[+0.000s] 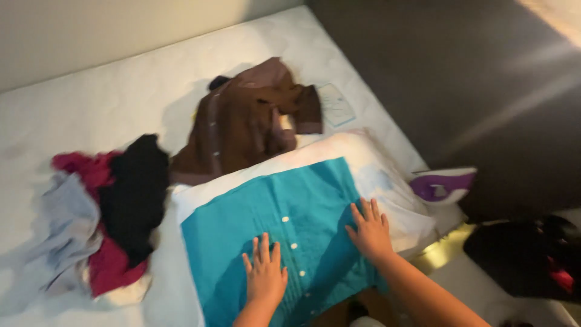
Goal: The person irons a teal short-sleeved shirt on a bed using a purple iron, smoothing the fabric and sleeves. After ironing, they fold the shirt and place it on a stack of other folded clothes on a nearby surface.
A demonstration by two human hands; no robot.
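Both hands flat on a teal shirt

Left hand (265, 275) and right hand (369, 230), grip released, press the teal shirt (284, 233) (white-buttoned) over a white pillow (387, 181) near the mattress (121, 103) edge.

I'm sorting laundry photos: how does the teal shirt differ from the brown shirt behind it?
The teal shirt lies spread flat on a white pillow; the brown shirt lies crumpled on the mattress. Both hands, the left hand and the right hand, press palm-down on the teal shirt; neither touches the brown shirt. The teal shirt is bright, the brown shirt dark. Both show small pale buttons.
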